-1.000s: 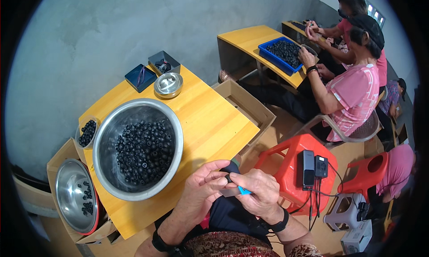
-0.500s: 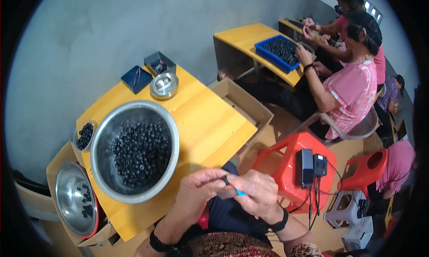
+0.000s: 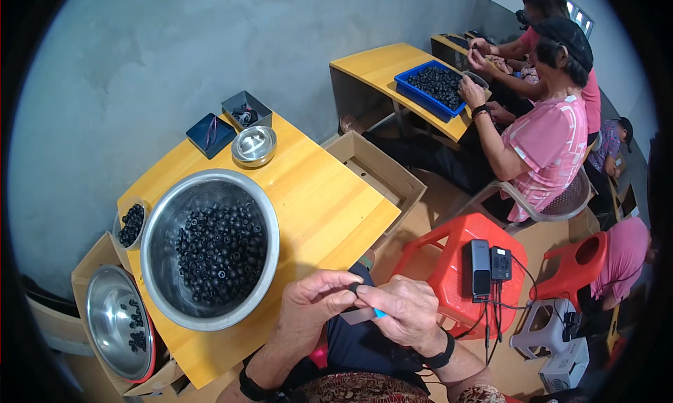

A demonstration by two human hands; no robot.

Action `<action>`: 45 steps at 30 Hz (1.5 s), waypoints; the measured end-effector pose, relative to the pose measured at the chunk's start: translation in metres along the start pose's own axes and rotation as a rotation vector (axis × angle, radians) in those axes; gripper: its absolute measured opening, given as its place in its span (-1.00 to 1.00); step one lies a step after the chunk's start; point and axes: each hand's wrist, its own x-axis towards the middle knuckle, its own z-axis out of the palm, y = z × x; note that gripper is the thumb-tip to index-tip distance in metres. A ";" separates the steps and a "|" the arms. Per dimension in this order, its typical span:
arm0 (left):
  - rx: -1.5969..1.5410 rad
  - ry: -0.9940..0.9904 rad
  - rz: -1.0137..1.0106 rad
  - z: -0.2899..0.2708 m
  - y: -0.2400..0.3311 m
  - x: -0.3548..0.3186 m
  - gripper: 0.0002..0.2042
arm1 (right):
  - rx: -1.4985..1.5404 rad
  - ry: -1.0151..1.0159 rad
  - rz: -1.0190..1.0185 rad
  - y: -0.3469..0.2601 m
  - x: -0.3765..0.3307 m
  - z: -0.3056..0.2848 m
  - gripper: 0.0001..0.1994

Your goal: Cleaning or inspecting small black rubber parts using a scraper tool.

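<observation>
My left hand (image 3: 307,306) pinches a small black round part (image 3: 354,288) between thumb and fingertips, just past the table's near edge. In my right hand (image 3: 408,310) is a small flat blade (image 3: 358,316) with a bit of blue (image 3: 379,312) by the fingers. The right thumb tip meets the black part, and the blade sits just under it. Whether its edge touches the part is hidden. Left of my hands, a large steel bowl (image 3: 270,284) on the table holds many similar black parts (image 3: 221,252), some with a hole showing.
The yellow table (image 3: 329,210) also bears a clear cup (image 3: 131,224), a lidded steel bowl (image 3: 254,146) and two dark boxes (image 3: 247,110). At lower left, a steel basin (image 3: 105,312) holds a few parts. A red stool (image 3: 456,263) carries corded devices. Co-workers (image 3: 550,133) sit beyond.
The blade now shows more fully below my fingertips, and the black part is easier to see. My hands stay close together. The whole view has shifted slightly.
</observation>
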 end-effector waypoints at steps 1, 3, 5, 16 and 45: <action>-0.019 -0.005 0.018 -0.001 -0.001 0.000 -0.83 | 0.014 0.006 0.031 -0.001 0.000 0.001 -0.64; 0.014 0.000 0.026 -0.002 0.000 0.001 -0.83 | 0.019 0.007 0.072 0.000 -0.002 0.001 -0.64; 0.050 0.008 0.037 -0.003 0.001 0.001 -0.83 | 0.025 -0.024 0.036 0.007 -0.004 0.001 -0.63; -0.030 -0.107 0.011 -0.016 -0.007 0.004 -0.79 | -0.022 -0.025 0.023 0.001 -0.001 0.001 -0.62; -0.230 -0.159 0.089 -0.028 -0.018 0.004 -0.77 | -0.095 -0.014 0.014 0.003 -0.001 0.000 -0.71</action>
